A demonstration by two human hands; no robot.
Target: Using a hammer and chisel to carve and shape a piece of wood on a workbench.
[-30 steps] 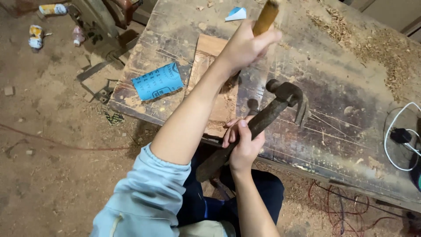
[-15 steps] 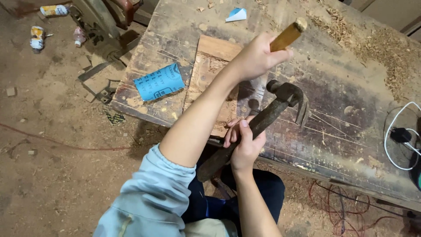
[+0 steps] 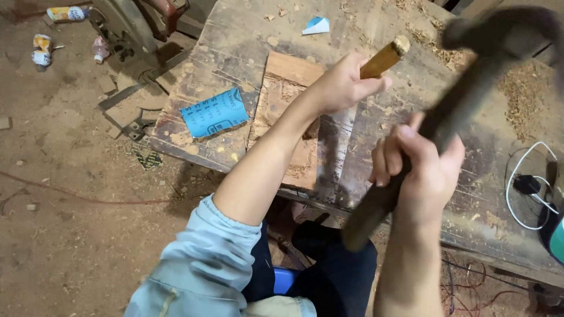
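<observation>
My left hand (image 3: 341,88) grips a chisel with a yellow wooden handle (image 3: 385,57), its blade angled down onto a reddish carved wooden board (image 3: 288,88) lying on the workbench (image 3: 376,147). My right hand (image 3: 420,170) is closed around the dark handle of a hammer (image 3: 464,100). The hammer is raised and blurred, with its head at the upper right, above and to the right of the chisel's butt.
A blue sheet of sandpaper (image 3: 214,114) lies on the bench left of the board, and a small blue-white scrap (image 3: 317,25) lies further back. Wood shavings (image 3: 517,94) cover the right side. A white cable (image 3: 529,188) loops at the right edge. Cans (image 3: 42,50) and metal parts litter the dirt floor.
My right hand has swung the hammer up from resting low by the bench edge to high on the right. My left hand has tilted the chisel handle further to the right.
</observation>
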